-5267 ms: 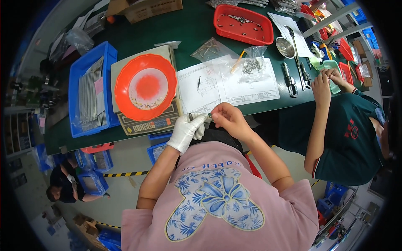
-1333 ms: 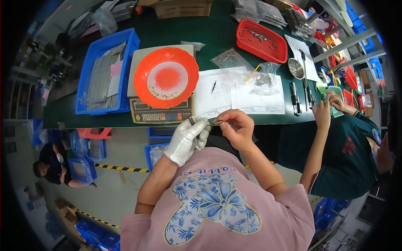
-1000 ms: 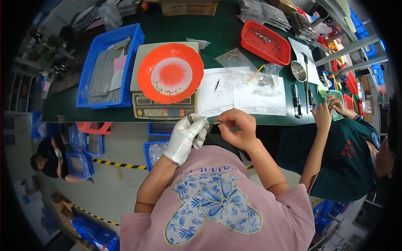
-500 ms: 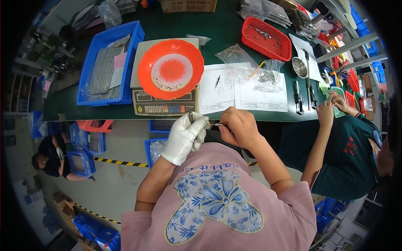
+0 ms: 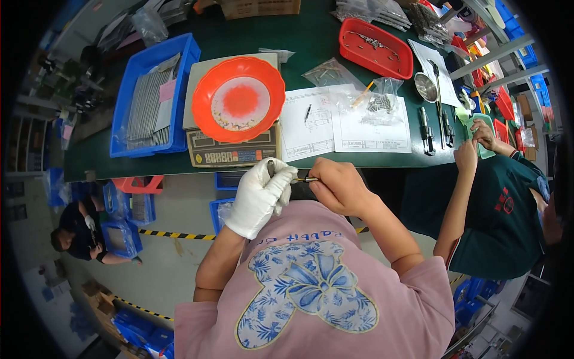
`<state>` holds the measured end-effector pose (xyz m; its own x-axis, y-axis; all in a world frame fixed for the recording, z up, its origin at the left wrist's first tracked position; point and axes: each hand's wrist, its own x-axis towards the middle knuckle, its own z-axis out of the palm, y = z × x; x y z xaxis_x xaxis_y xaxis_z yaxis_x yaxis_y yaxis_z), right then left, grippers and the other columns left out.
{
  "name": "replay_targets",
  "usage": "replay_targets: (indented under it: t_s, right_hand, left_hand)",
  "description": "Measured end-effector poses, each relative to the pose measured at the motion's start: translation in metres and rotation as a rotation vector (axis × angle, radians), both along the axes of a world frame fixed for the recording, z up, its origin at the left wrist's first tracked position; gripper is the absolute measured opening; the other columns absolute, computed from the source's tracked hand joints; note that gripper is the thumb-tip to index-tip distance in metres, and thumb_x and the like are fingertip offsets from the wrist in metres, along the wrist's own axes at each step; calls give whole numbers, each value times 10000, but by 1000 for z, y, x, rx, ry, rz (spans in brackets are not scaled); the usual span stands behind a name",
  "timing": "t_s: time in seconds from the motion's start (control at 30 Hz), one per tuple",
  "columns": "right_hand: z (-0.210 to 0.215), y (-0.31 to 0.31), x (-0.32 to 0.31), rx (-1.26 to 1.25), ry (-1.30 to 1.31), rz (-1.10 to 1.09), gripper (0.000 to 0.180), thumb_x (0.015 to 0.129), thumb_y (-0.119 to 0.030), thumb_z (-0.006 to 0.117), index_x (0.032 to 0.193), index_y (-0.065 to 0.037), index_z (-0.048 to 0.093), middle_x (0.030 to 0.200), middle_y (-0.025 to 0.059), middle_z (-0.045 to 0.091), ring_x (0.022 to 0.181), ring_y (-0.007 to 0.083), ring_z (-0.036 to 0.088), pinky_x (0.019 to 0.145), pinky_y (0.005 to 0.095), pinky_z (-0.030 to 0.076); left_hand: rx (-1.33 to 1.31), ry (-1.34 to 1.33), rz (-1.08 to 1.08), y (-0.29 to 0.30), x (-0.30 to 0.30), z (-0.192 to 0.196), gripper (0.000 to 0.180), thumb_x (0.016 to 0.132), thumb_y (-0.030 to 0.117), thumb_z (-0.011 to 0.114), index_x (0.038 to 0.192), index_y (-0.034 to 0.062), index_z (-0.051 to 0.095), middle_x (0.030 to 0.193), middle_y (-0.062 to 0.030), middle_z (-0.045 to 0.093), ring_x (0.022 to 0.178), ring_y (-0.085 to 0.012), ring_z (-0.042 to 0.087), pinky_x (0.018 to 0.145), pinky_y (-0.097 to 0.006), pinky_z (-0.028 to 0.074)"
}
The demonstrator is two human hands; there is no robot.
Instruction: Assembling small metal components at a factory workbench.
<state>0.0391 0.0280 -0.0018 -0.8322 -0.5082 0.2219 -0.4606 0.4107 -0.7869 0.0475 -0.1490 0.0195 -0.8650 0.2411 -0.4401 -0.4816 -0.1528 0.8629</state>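
The left hand [image 5: 258, 197], in a white glove, is wrapping its fingers around a small dark metal rod [image 5: 271, 168] that's poking up out of the fist, and the bare right hand [image 5: 336, 186] is pinching a thin metal pin [image 5: 303, 179] between thumb and fingertips, with the tip pointing across at the gloved hand. Both are hovering just off the near edge of the tabletop [image 5: 311, 42], over the person's lap, so nothing's resting on the green top itself. Sitting right at that near edge is a scale [image 5: 234, 152] with an orange bowl [image 5: 240, 99] on it, and beside it two paper drawings [image 5: 344, 122] with a clear bag of small parts [image 5: 381, 103] on top. A blue bin [image 5: 150, 99] is taking up the left end, a red tray [image 5: 375, 40] is lying toward the far right corner. Another person in a dark green shirt [image 5: 499, 215] is working at the right end. Under the tabletop there are more blue crates [image 5: 122, 218] and someone crouching on the floor. Honestly can't tell whether the pin is actually touching the rod, it's too tiny.
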Motion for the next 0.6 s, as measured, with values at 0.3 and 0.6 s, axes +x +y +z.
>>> replay_targets:
  t_s: [0.3,0.6]
  right_hand:
    - [-6,5,-2,-198,-198,124,213,823,-144,451,650,-26,485,589,95,495,512,263,483,496,330,392]
    - [-4,-3,5,-320,-468,33,293,874,-178,389,660,-15,505,565,72,492,501,166,455,496,275,377]
  left_hand:
    - [-27,37,-32,1,-2,4,111,838,136,497,793,35,486,483,-2,447,345,-49,340,332,-175,252]
    - [-86,180,-50,3,0,-7,121,734,26,622,838,-12,573,701,-38,579,598,-76,544,510,-188,444]
